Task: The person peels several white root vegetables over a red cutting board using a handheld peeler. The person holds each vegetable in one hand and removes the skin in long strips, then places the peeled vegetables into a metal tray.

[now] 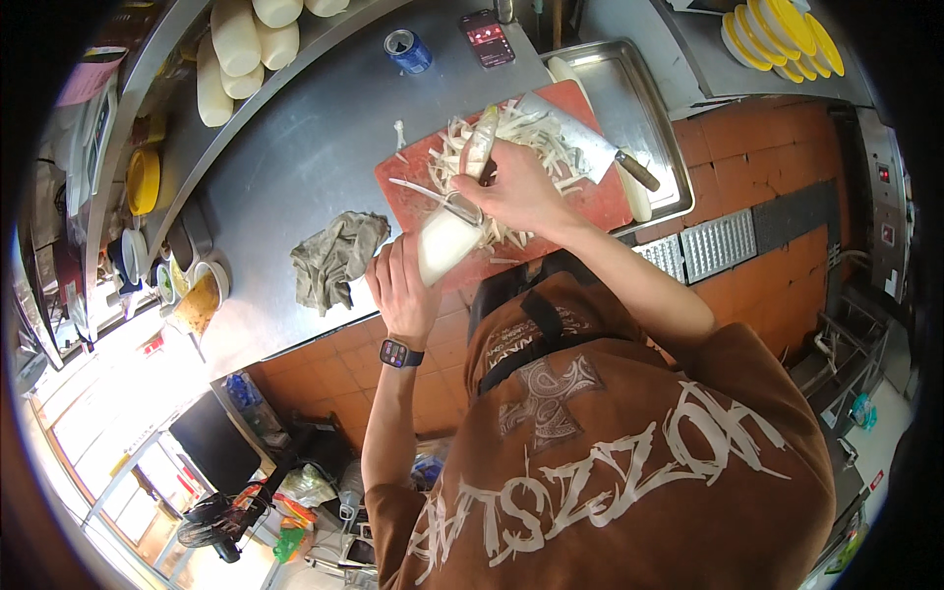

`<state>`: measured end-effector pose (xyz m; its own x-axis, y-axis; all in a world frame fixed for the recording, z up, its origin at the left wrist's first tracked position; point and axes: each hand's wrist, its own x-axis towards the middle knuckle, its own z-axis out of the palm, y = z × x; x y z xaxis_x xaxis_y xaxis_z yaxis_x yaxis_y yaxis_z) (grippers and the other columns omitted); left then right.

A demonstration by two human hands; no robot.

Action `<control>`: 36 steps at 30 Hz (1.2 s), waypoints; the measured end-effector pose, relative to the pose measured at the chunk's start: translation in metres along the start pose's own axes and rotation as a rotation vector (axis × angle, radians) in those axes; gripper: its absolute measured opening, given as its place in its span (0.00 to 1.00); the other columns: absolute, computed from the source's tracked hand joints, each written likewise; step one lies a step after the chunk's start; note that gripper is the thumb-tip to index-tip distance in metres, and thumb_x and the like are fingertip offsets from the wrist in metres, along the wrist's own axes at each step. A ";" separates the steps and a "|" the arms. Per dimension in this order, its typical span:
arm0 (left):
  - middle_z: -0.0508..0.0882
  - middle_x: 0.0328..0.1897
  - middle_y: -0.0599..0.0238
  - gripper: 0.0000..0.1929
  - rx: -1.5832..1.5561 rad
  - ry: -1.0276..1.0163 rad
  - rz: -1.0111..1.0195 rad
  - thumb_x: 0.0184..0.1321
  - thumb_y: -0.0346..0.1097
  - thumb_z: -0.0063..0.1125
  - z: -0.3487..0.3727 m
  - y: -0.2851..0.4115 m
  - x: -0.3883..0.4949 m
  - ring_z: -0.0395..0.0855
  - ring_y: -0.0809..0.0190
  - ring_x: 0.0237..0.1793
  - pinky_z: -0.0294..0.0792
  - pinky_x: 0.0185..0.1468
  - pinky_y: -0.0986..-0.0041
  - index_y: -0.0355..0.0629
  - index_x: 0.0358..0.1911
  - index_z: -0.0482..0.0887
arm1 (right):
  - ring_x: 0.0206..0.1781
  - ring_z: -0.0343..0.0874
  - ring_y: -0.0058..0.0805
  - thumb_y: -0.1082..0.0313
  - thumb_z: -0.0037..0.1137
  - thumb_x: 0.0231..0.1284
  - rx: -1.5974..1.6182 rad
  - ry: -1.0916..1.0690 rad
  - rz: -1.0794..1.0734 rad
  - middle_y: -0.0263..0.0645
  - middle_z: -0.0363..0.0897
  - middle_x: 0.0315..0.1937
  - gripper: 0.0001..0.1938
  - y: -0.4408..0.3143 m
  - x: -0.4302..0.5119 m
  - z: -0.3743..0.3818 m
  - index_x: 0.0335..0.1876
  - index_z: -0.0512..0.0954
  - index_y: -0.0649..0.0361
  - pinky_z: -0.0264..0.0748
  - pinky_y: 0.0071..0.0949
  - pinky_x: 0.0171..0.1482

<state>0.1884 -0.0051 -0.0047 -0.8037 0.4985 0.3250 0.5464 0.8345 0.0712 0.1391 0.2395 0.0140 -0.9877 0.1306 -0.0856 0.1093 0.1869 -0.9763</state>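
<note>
My left hand (402, 287), with a smartwatch at its wrist, grips a pale peeled vegetable, probably a radish (446, 243), over the near left edge of the red cutting board (611, 200). In my right hand (509, 184) is a peeler (466, 209), its head against the vegetable's far end, where a thin white strip (417, 186) sticks out. Its handle end is partly hidden by my fingers. Pale peelings (542, 140) are heaped on the board behind my right hand. A cleaver (582, 140) lies across them, its handle over the board's right edge.
Left of the board lies a crumpled grey cloth (335, 258). A blue can (408, 51) and a phone (488, 38) are at the steel counter's far side. A metal tray (675, 162) adjoins the board on the right. More pale vegetables (236, 37) rest on the upper left shelf.
</note>
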 end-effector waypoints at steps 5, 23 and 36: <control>0.81 0.56 0.58 0.33 -0.062 0.006 -0.083 0.46 0.35 0.71 -0.001 0.004 0.003 0.78 0.51 0.56 0.67 0.63 0.55 0.37 0.60 0.77 | 0.32 0.85 0.36 0.64 0.66 0.60 -0.039 0.090 0.018 0.43 0.86 0.29 0.11 0.005 0.004 0.000 0.41 0.83 0.64 0.79 0.33 0.38; 0.82 0.57 0.51 0.39 -0.264 -0.203 -0.412 0.46 0.39 0.73 -0.010 0.043 0.010 0.81 0.45 0.57 0.71 0.61 0.55 0.39 0.66 0.73 | 0.45 0.81 0.20 0.67 0.71 0.58 0.769 -0.467 0.242 0.33 0.85 0.39 0.10 0.009 -0.028 0.012 0.42 0.83 0.59 0.75 0.25 0.50; 0.82 0.58 0.48 0.39 -0.284 -0.281 -0.508 0.44 0.38 0.72 -0.007 0.052 0.016 0.82 0.39 0.55 0.74 0.58 0.50 0.41 0.65 0.74 | 0.37 0.82 0.20 0.69 0.71 0.59 0.229 -0.075 -0.020 0.34 0.86 0.36 0.10 0.040 -0.034 -0.002 0.43 0.83 0.61 0.77 0.25 0.41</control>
<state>0.2054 0.0448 0.0112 -0.9886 0.1326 -0.0718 0.0919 0.9071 0.4108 0.1775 0.2447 -0.0219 -0.9959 0.0547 -0.0722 0.0702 -0.0377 -0.9968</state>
